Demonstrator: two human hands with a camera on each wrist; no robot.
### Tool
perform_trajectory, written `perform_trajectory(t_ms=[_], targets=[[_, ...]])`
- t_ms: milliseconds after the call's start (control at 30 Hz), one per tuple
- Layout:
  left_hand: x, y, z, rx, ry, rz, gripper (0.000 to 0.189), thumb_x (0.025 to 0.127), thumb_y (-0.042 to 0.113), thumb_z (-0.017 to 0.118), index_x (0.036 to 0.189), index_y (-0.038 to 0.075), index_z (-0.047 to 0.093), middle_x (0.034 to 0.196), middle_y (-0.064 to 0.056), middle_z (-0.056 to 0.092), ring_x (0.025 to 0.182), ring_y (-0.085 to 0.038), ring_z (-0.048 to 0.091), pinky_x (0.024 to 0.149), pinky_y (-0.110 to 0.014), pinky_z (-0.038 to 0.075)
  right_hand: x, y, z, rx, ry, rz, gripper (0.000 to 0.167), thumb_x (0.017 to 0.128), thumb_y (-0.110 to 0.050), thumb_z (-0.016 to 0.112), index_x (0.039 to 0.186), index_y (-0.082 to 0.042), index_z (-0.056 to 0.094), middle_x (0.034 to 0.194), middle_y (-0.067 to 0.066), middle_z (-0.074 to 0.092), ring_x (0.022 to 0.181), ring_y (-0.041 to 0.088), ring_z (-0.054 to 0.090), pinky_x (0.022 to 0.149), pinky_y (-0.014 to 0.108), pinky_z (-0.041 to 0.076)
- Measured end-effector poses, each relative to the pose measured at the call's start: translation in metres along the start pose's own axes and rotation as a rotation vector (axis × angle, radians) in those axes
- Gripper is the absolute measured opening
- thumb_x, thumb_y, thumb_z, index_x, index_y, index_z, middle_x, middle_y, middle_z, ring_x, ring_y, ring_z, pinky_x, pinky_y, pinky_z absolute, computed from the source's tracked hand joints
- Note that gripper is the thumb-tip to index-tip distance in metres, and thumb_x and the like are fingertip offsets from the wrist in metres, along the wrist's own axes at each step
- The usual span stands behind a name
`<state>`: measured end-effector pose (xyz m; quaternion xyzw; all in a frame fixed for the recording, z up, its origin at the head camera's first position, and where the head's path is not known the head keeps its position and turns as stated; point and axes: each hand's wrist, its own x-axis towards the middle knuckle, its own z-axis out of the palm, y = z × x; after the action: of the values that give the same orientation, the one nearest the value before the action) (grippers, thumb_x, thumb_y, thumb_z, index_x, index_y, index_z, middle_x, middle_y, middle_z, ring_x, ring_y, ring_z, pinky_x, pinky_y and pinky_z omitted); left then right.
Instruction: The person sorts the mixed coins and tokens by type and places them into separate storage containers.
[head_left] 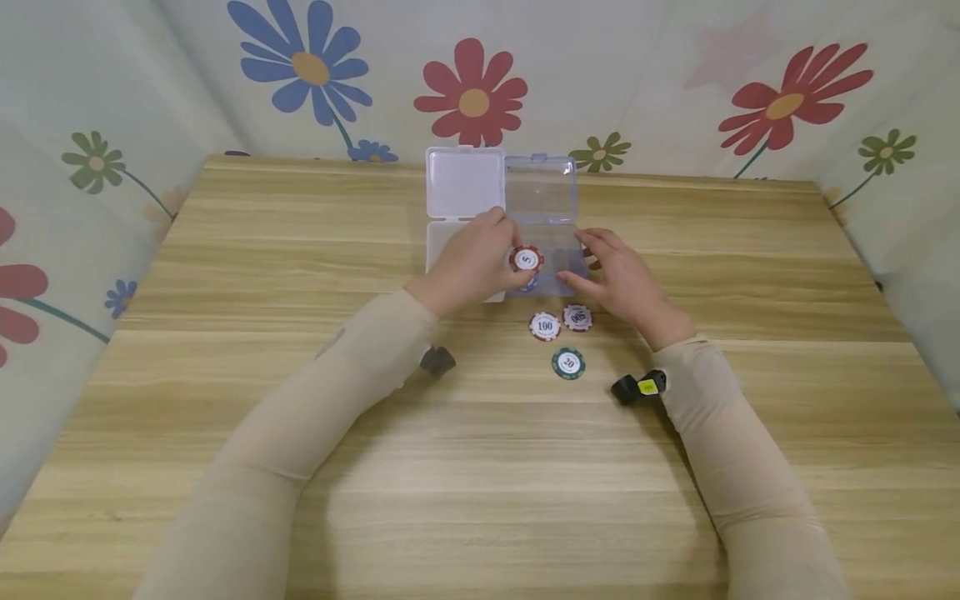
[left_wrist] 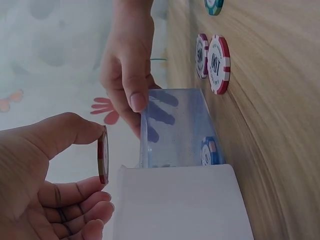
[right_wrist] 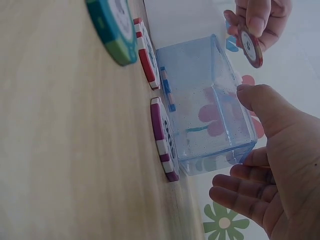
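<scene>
My left hand (head_left: 474, 260) pinches a red-edged poker chip (head_left: 527, 258) marked 5 between thumb and fingers, above the left part of a clear plastic box (right_wrist: 195, 90). Inside that box, a blue poker chip (left_wrist: 206, 151) lies flat on the bottom. At the box's right end, my right hand (head_left: 622, 279) holds it, thumb at the rim and fingers around the outer side. In front of the box lie three more poker chips on the table: a white-and-red 100 chip (head_left: 545, 326), a white-and-purple 500 chip (head_left: 577, 317) and a green 20 chip (head_left: 568, 363).
Against the clear box's left side stands a white box (left_wrist: 180, 200), partly covered by my left hand in the head view. Both lids, a white lid (head_left: 465, 182) and a clear lid (head_left: 542, 187), lie folded back near the table's rear edge. Behind hangs a flowered curtain (head_left: 600, 75).
</scene>
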<state>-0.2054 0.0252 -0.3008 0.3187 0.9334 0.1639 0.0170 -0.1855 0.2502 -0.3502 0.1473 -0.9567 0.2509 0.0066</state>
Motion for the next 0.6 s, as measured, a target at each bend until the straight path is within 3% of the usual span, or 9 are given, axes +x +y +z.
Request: perform_trajectory(t_ms=[233,433,600], targets=[[0.013,0.002,0.005,0.057,0.016,0.006,0.038,0.085,0.035,0.069,0.099,0.000,0.062,0.099,-0.010,0.058,0.091,-0.022,0.053,0.084,-0.032,0.050,0.000,0.000,0.000,0.006,-0.010,-0.007,0.069,0.091,-0.032,0.065,0.142,0.007,0.039,0.143,0.025,0.042,0.112,0.039,0.058,0.094,0.048,0.052],[0.023,0.005,0.008,0.048,0.026,0.017,0.036,0.085,0.033,0.068,0.098,0.000,0.062,0.099,-0.010,0.059,0.092,-0.023,0.053,0.086,-0.034,0.048,-0.001,0.000,-0.001,0.013,-0.015,-0.003,0.069,0.091,-0.032,0.064,0.142,0.006,0.038,0.144,0.025,0.041,0.112,0.040,0.058,0.094,0.048,0.052],[0.030,0.006,0.011,0.085,0.005,0.010,0.037,0.085,0.035,0.068,0.097,0.000,0.063,0.101,-0.010,0.059,0.095,-0.023,0.052,0.089,-0.034,0.045,-0.001,0.000,-0.001,0.009,-0.018,0.000,0.070,0.091,-0.034,0.064,0.143,0.006,0.037,0.144,0.025,0.041,0.112,0.040,0.059,0.094,0.048,0.052]])
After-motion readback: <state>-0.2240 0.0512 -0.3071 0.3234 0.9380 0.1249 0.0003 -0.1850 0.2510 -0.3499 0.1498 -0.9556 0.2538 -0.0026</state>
